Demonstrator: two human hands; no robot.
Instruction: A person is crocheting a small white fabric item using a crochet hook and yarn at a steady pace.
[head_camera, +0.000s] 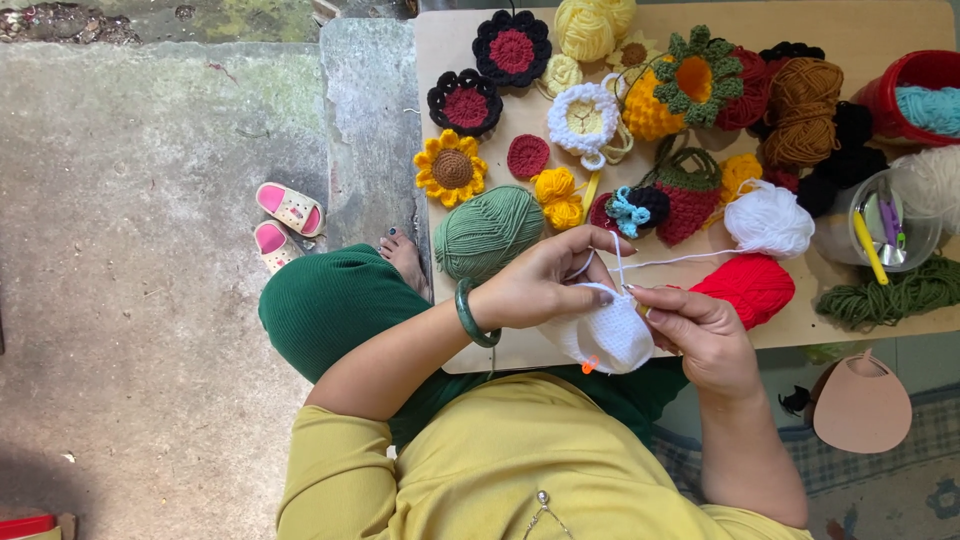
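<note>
Your left hand (545, 285) is curled closed on the top edge of the white crochet piece (600, 335), thumb and fingers pinching it, with white yarn strand (660, 262) looped over the fingers. A green bangle (472, 315) sits on that wrist.

Your right hand (700, 330) is closed against the right side of the same piece, fingertips pinched together at its edge. Probably a hook in there, but it's too small to confirm.

The white piece hangs at the near edge of the table (880, 30), over your lap, between both hands. A small orange marker (590, 365) is clipped at its bottom edge.

The strand runs up and right from your hands to the white yarn ball (768, 222). The red yarn ball (750, 288) lies just beside your right hand, touching or nearly so. The green yarn ball (487, 230) is just above your left hand.

Further back on the table: a yellow sunflower (452, 170), two black-and-red crochet flowers (512, 48), a crochet strawberry (688, 200), brown yarn (803, 110), and a clear tub (885, 225) holding hooks at the right. A red bucket (915, 90) sits at the far right corner.

On the floor to the left is a pair of pink sandals (285, 225).
</note>
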